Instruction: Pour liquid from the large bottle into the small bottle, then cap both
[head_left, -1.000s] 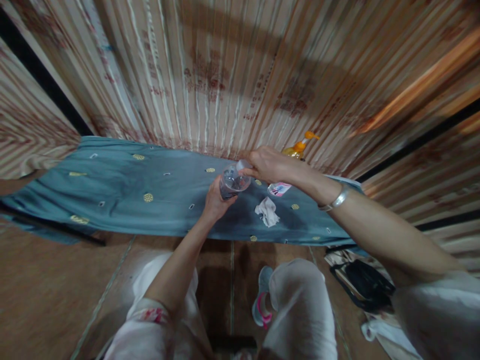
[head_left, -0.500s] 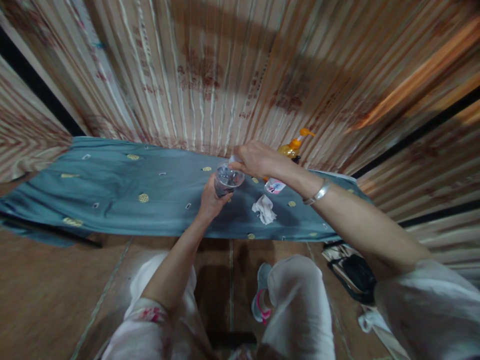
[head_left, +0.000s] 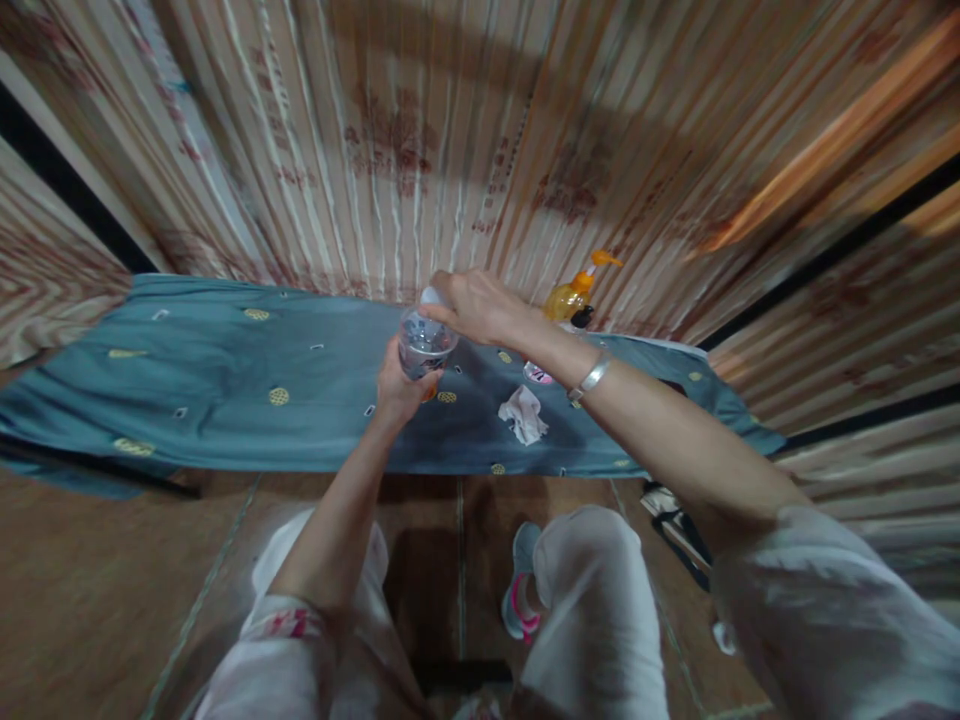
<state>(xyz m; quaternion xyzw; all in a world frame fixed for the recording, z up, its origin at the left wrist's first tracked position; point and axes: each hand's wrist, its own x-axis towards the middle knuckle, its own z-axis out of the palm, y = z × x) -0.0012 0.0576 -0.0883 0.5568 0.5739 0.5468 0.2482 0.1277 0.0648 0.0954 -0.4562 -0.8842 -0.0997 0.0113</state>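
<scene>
A clear plastic cup (head_left: pixel 427 343) is wrapped by the fingers of my left hand (head_left: pixel 401 385) above the cloth-covered surface. My right hand (head_left: pixel 474 305) is closed at the cup's far rim, pinching a small white piece (head_left: pixel 430 296) that looks like tissue; most of it is hidden by the fingers. Under my left thumb a bit of something orange (head_left: pixel 430 394) shows, too small to name. A crumpled white tissue (head_left: pixel 523 414) lies on the cloth to the right of the cup.
A blue-green patterned cloth (head_left: pixel 225 400) covers the long, narrow surface. Behind my right forearm stands a yellow pump bottle (head_left: pixel 568 300) with an orange top, with a pink-and-white labelled item (head_left: pixel 537 373) nearby. A striped curtain (head_left: pixel 450 150) hangs along the back.
Both hands have moved left together with the cup. The right hand stays at the rim with the white piece. The orange bit under the left thumb now shows.
</scene>
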